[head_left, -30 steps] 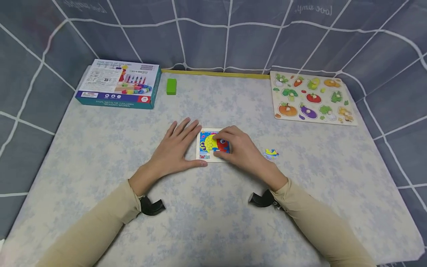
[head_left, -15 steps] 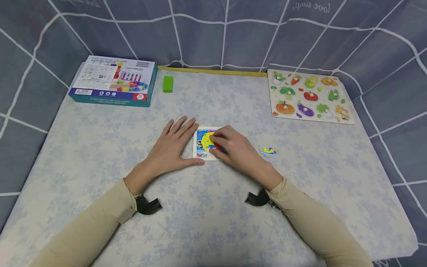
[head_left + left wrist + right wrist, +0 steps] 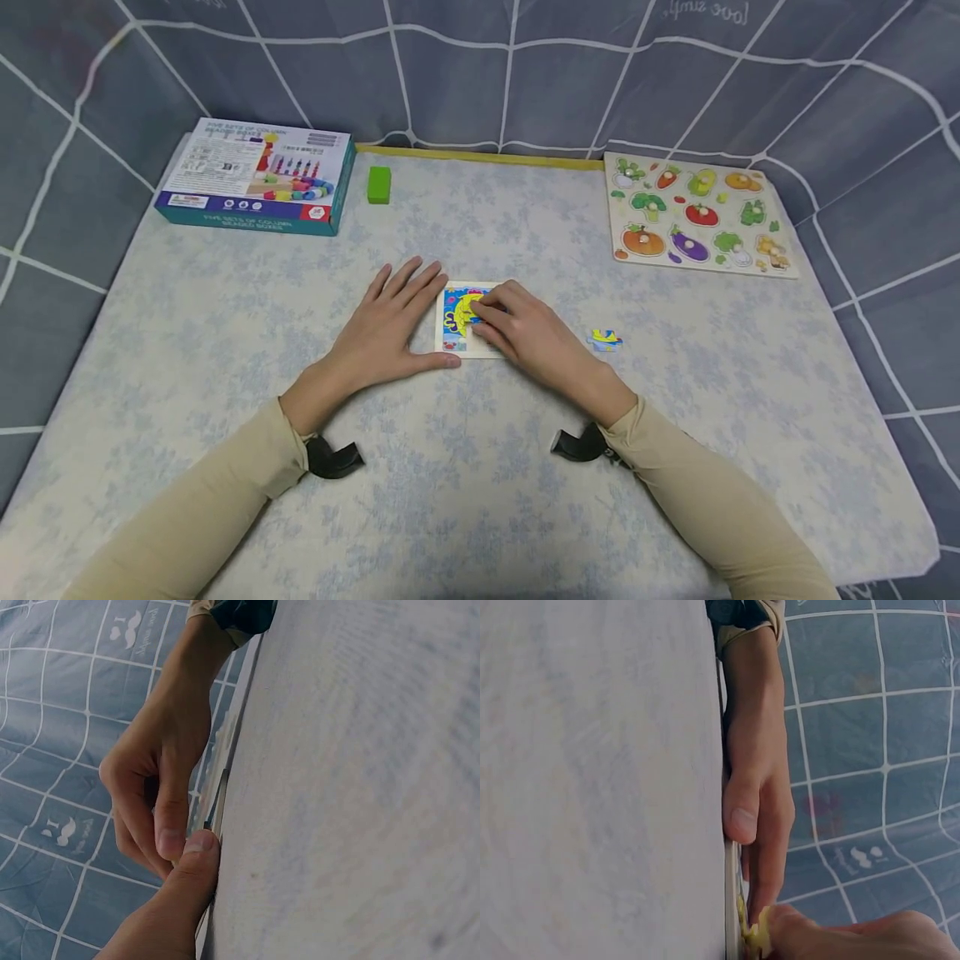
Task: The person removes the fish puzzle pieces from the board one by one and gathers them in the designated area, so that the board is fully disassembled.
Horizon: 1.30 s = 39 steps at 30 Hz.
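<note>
One yellow piece (image 3: 763, 930) pinched, loose piece (image 3: 604, 340) head-view only

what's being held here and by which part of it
The right hand pinches a yellow puzzle piece; which part it grips is hidden. The left hand grips nothing, only touching the puzzle frame.
</note>
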Each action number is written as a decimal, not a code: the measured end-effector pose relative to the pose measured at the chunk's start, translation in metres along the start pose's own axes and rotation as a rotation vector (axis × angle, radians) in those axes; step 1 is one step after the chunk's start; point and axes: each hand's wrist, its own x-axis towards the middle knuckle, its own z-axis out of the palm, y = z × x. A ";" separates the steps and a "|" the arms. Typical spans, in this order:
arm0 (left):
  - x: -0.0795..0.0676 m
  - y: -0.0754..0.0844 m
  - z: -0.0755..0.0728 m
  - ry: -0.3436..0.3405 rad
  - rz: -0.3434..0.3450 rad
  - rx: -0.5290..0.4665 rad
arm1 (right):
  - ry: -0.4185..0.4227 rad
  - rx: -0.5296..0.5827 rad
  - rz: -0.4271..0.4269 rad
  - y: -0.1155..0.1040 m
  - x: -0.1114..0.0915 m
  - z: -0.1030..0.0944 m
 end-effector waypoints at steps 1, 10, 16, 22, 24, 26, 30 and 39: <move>0.001 0.000 0.000 -0.002 0.001 0.002 | 0.005 0.003 -0.001 0.000 0.000 0.000; 0.003 0.001 -0.004 -0.007 0.015 -0.001 | 0.055 0.020 -0.004 0.001 0.002 0.001; 0.004 0.002 -0.006 -0.016 0.018 -0.010 | 0.066 0.033 0.019 0.000 0.001 0.002; 0.004 0.002 -0.005 -0.023 0.011 -0.010 | 0.056 0.134 0.109 0.001 -0.001 0.006; 0.003 0.002 -0.005 -0.021 0.012 -0.010 | 0.073 0.155 0.117 0.002 -0.001 0.007; 0.003 0.002 -0.004 -0.016 0.014 -0.013 | 0.100 0.155 0.115 0.003 -0.001 0.007; 0.003 0.000 -0.004 -0.005 0.012 -0.009 | 0.154 0.104 0.122 0.004 0.001 0.007; 0.000 0.000 -0.001 -0.012 -0.007 -0.023 | 0.252 0.088 0.240 0.004 0.001 -0.014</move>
